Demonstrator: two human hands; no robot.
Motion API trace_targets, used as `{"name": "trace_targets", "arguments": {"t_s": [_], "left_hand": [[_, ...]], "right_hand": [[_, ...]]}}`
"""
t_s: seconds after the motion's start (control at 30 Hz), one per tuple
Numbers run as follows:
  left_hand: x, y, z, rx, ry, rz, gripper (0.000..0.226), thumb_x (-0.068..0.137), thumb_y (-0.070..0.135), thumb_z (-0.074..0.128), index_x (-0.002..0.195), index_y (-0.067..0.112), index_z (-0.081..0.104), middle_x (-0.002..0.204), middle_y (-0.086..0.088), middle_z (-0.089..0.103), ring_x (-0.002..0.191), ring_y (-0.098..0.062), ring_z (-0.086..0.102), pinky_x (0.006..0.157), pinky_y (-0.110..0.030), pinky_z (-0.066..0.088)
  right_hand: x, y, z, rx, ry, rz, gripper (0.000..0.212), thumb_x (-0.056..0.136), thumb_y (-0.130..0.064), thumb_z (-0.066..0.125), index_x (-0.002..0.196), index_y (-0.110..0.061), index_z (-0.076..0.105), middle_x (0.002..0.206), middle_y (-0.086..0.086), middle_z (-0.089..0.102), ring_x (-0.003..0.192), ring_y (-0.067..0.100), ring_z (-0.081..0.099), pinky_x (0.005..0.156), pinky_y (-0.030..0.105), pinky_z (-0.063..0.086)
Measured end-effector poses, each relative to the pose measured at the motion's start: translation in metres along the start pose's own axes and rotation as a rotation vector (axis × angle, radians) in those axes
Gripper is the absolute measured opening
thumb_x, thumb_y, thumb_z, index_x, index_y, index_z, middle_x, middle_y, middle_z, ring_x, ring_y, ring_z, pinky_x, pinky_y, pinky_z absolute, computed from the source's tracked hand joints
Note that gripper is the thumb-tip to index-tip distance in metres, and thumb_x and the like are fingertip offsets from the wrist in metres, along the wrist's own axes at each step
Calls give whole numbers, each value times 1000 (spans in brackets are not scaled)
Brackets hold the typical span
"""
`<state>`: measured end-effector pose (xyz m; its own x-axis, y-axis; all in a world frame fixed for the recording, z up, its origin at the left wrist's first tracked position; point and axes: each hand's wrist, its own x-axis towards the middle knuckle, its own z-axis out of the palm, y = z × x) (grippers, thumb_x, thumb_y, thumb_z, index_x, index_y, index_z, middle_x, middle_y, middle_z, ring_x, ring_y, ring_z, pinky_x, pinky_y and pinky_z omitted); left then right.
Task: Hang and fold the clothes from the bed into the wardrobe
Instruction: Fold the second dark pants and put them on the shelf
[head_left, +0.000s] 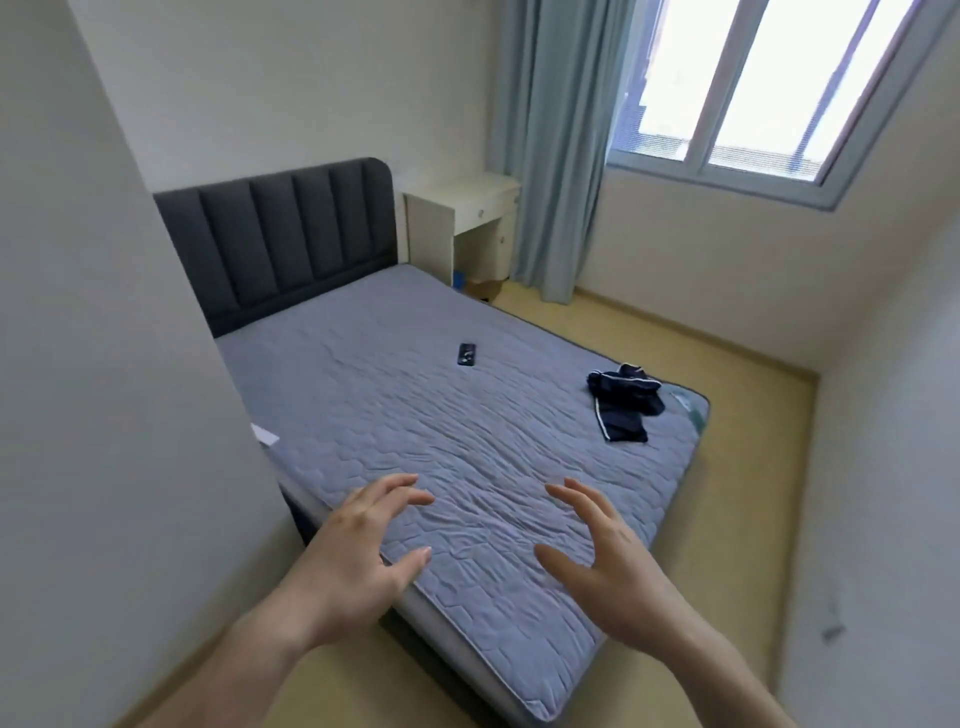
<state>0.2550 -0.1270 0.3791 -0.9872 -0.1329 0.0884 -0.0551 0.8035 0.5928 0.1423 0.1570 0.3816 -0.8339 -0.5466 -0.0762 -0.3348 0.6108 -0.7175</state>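
A dark navy garment with white piping (623, 402) lies crumpled near the far right corner of the grey quilted mattress (441, 415). My left hand (363, 545) and my right hand (602, 551) hover above the near part of the bed, palms facing each other, fingers spread and relaxed, holding nothing. Both hands are well short of the garment. No wardrobe is in view.
A dark phone (467, 354) lies mid-bed. A padded dark headboard (280, 239) stands at the far end, with a white bedside desk (462, 223), a blue curtain (550, 156) and a window (753, 88) beyond. A white wall (104, 364) runs along my left; wooden floor (743, 467) lies to the right.
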Motion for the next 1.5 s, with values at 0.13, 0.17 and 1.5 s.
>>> {"name": "trace_targets", "arguments": {"t_s": [0.13,0.17,1.5], "left_hand": [[92,14,26,-1,-112,109,46,88,52,69,131,48,54,146,36,33,139,6,34,112,-14,23],[114,23,33,5,-139,145,47,90,49,70,133,45,54,148,31,35,140,3,35,113,-14,24],[670,183,328,-70,-161,-166,44,92,49,67,133,44,52,151,26,32,139,-1,38,114,-22,30]], "right_hand": [[21,34,-39,-11,107,64,63,93,-61,61,149,-55,31,153,-39,17,139,-12,25,110,19,25],[24,43,-50,-18,136,89,63,94,-59,62,149,-52,33,153,-37,19,139,-12,25,111,18,24],[465,448,-426,-42,-144,110,60,94,-57,62,148,-49,37,154,-31,27,135,-9,32,110,20,30]]}}
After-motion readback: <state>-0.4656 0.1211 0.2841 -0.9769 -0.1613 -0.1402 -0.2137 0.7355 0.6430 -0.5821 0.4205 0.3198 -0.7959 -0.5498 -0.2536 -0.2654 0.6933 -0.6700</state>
